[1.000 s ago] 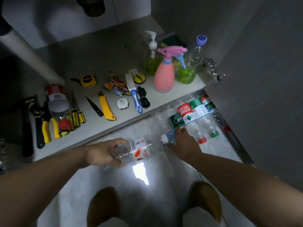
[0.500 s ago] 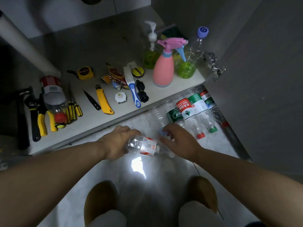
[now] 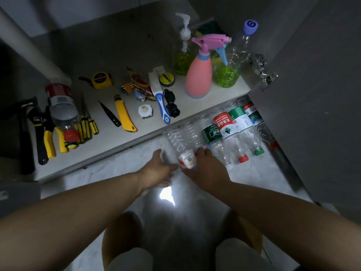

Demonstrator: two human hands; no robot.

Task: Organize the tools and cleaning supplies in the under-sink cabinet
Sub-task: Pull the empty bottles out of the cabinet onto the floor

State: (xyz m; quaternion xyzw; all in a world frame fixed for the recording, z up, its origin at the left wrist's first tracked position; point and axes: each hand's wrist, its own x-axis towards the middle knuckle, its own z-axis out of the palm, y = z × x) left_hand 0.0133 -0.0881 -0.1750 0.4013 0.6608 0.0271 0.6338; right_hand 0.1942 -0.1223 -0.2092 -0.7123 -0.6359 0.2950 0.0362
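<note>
A clear plastic bottle (image 3: pixel 182 148) with a red and white label lies on the floor, its base pointing under the cabinet shelf (image 3: pixel 109 147). It sits at the left end of a row of several empty bottles (image 3: pixel 223 127) lying side by side. My right hand (image 3: pixel 208 168) grips its neck end. Just left of the bottle, my left hand (image 3: pixel 161 169) is held with relaxed fingers and holds nothing.
On the shelf lie a hammer (image 3: pixel 25 137), pliers (image 3: pixel 48 139), screwdrivers, a yellow utility knife (image 3: pixel 125 116), a tape measure (image 3: pixel 100 80) and a brush (image 3: pixel 161 103). A pink spray bottle (image 3: pixel 198 77) and a pump bottle (image 3: pixel 182 59) stand at the right. The open cabinet door (image 3: pixel 312 94) is on the right.
The labelled bottle has turned from lying crosswise in both hands to lying lengthwise in the row. My left hand has let go of it.
</note>
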